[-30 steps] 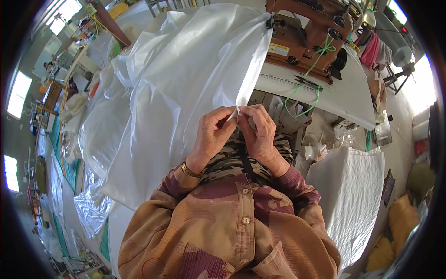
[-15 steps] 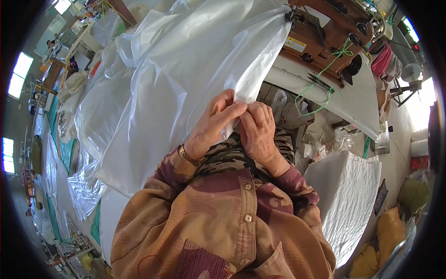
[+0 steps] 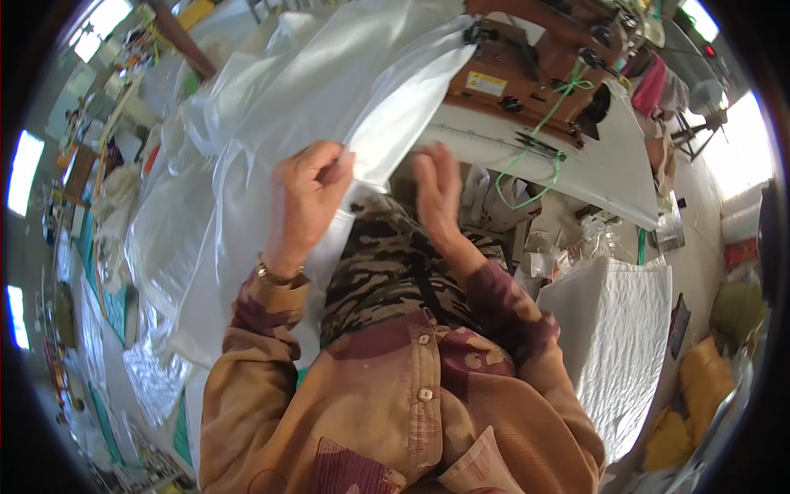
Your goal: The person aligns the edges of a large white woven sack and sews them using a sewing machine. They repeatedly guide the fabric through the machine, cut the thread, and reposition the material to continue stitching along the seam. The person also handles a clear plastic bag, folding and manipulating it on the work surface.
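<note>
A large white plastic sheet [image 3: 271,107] spreads over the left side and hangs toward my lap. Its narrow far end runs to the needle area of a brown sewing machine [image 3: 527,82]. My left hand [image 3: 311,202] is closed at the sheet's folded edge, thumb and fingers pinching the material. Just right of that edge, my right hand [image 3: 439,189] is lifted with fingers stretched out, somewhat blurred, and nothing shows in it. Between the hands, the lower end of the folded strip [image 3: 380,160] hangs over my camouflage trousers [image 3: 387,255].
Green string [image 3: 553,169] and dark thread snips [image 3: 539,146] lie on the white machine table [image 3: 609,165]. A stack of white woven sheets [image 3: 613,354] stands at my right. Yellow cloth [image 3: 699,383] lies at the far right. Crumpled clear plastic [image 3: 152,362] is at the left.
My hands were together on the sheet's edge. They have parted: the left moved left with the edge, and the right let go and rose open.
</note>
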Action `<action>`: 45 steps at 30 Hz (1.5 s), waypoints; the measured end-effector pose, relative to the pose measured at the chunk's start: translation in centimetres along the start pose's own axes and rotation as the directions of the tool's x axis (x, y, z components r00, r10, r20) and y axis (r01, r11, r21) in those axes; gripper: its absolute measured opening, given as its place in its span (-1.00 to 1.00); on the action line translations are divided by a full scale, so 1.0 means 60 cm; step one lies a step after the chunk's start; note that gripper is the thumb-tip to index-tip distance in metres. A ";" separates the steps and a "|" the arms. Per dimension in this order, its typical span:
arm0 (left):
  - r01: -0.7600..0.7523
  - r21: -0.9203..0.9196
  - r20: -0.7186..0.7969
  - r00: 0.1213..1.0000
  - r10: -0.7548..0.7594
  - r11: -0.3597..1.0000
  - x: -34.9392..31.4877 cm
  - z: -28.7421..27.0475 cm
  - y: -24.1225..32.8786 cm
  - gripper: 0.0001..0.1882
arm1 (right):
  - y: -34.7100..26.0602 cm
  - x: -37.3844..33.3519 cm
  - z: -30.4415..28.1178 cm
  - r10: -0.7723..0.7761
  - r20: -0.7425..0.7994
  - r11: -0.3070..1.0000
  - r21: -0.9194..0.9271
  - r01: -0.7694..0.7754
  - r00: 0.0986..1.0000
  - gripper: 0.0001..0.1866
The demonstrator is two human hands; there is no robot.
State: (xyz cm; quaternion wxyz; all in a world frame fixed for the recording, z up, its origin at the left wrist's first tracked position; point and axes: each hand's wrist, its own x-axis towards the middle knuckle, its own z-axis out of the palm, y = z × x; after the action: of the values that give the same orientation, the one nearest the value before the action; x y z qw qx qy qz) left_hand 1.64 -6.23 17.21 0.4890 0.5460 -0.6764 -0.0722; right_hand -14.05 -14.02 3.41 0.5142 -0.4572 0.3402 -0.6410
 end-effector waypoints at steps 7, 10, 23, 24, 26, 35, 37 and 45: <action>-0.459 0.145 0.341 0.855 0.391 0.877 0.090 -0.044 0.084 -0.90 | -0.129 0.047 0.179 -0.068 0.878 0.936 -0.108 0.335 0.474 -0.76; -0.497 0.073 0.493 0.772 0.402 0.864 0.073 -0.034 0.060 -0.88 | -0.092 0.065 0.125 -0.117 0.768 0.957 -0.084 0.279 0.630 -0.76; -0.376 0.268 0.202 0.922 0.330 0.887 -0.093 0.086 -0.067 -0.81 | -0.178 0.070 -0.048 -0.248 0.923 0.133 -0.268 0.954 0.294 -0.57; -0.373 0.267 0.190 0.924 0.331 0.889 -0.094 0.087 -0.064 -0.80 | -0.167 0.067 -0.046 -0.220 0.953 0.080 -0.197 0.977 0.210 -0.62; -0.361 0.266 0.165 0.931 0.326 0.894 -0.097 0.089 -0.061 -0.78 | -0.147 0.063 -0.051 -0.215 0.953 0.113 -0.193 0.975 0.213 -0.66; 0.423 -0.454 0.570 0.814 -0.108 0.784 -0.179 0.132 -0.015 -0.53 | -0.129 0.065 -0.068 -0.208 0.956 0.173 -0.173 0.970 0.207 -0.65; 0.780 -0.599 0.758 0.625 -0.187 0.181 -0.198 0.164 -0.030 -0.43 | -0.131 0.066 -0.073 -0.196 0.960 0.165 -0.167 0.972 0.198 -0.63; 0.196 -0.813 0.519 0.670 -0.531 -0.548 -0.189 0.223 -0.038 -0.64 | -0.103 0.070 -0.088 -0.185 0.969 0.127 -0.141 0.982 0.163 -0.63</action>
State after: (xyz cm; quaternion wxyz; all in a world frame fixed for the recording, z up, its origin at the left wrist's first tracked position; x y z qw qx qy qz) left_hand -7.58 -3.81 2.30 0.7003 0.1407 0.0095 -0.6998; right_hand -21.39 -16.79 8.16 -0.0523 -0.9561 0.0578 -0.2824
